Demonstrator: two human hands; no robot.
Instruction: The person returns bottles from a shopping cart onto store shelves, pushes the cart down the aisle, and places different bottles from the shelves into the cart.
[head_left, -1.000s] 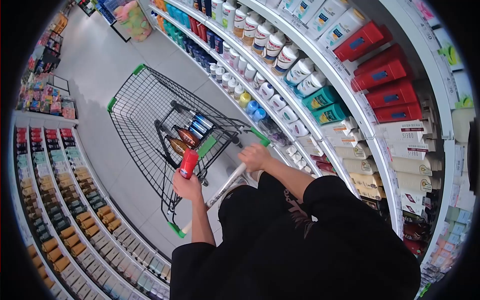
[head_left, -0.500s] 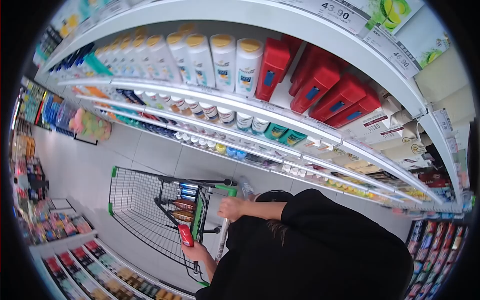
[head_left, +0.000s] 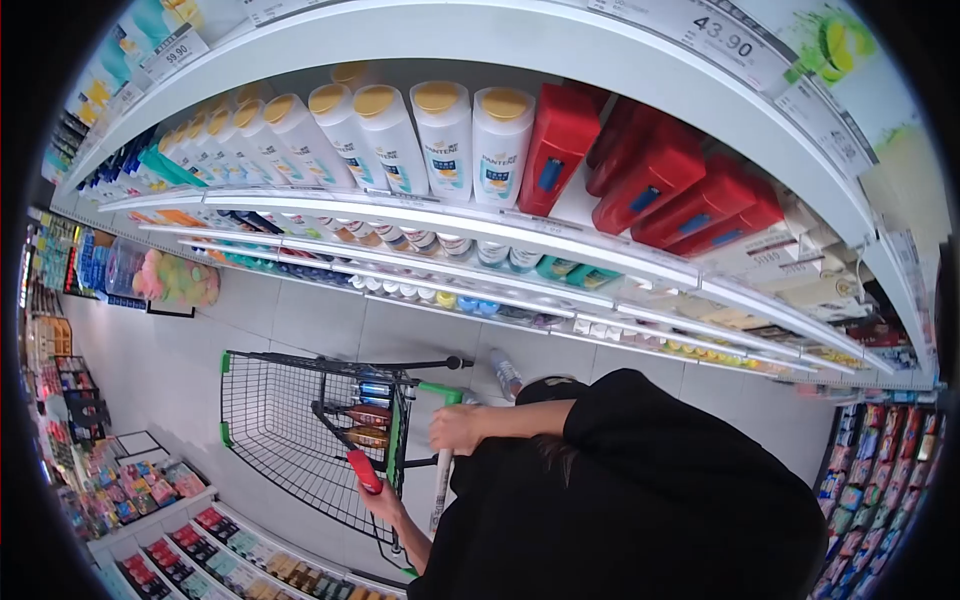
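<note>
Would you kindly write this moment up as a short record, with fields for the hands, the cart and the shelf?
Place: shop aisle, stocked shelves
Left hand: grip closed on a red bottle, tilted
Right hand: grip closed round the cart handle
Cart: black wire, green corners
Cart contents: brown-toned packages beside blue-and-silver items; labels too small to read
Shelf: white bottles with gold caps, next to red containers
Price label: 43.90

1. White bottles (head_left: 440,140): gold-capped, in a row on the shelf (head_left: 400,205), labels outward.
2. Price tag (head_left: 722,36): reads 43.90, on the edge above.
3. Multicoloured bundle (head_left: 180,278): far left, near blue goods (head_left: 93,262).
4. Floor (head_left: 130,350): pale grey tile.
5. Packet rack (head_left: 872,490): right side, columns filled.
</note>
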